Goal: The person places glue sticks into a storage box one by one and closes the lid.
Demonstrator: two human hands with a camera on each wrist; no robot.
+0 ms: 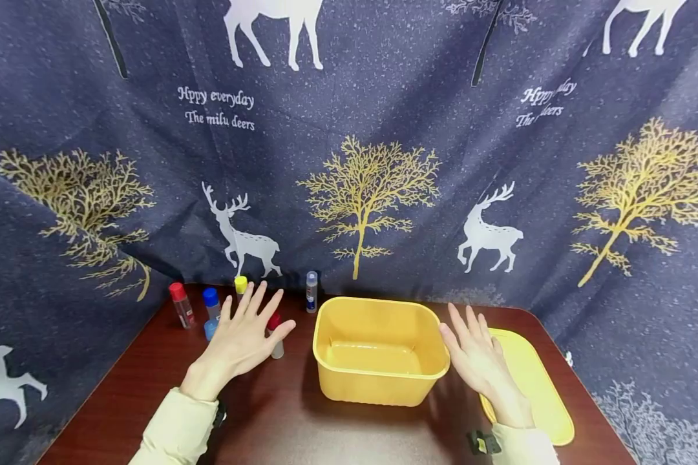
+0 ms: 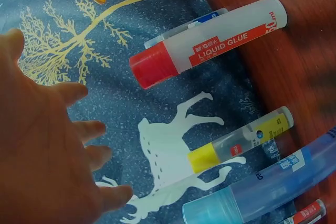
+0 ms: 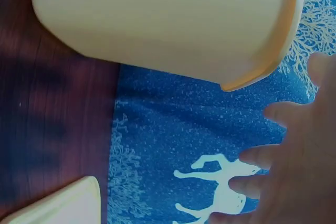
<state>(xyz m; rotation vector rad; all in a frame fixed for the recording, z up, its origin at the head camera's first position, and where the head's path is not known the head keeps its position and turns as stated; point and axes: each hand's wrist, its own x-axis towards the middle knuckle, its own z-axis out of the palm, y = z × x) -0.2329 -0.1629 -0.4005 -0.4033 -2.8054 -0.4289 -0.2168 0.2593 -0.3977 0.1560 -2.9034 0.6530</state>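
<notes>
My left hand [image 1: 238, 339], fingers spread, hovers over the left part of the table and holds nothing. Close by it stands a red-capped liquid glue bottle [image 2: 231, 38], partly hidden by the hand in the head view. Behind the fingers are a yellow-capped glue bottle [image 2: 241, 140] and a light-blue-capped bottle [image 2: 262, 190]. My right hand [image 1: 481, 355] has its fingers extended too, beside the right end of a yellow plastic bin [image 1: 378, 387]. That bin appears empty inside. The hand overlaps part of a flat yellow lid [image 1: 538, 387].
Another red-capped bottle [image 1: 181, 305] and a blue-capped bottle [image 1: 212, 303] stand at the back left. A slim clear-and-blue bottle [image 1: 311, 294] is behind the bin near the wall. Dark cloth [image 1: 384, 97] printed with deer and trees hangs around the brown table [image 1: 337, 439].
</notes>
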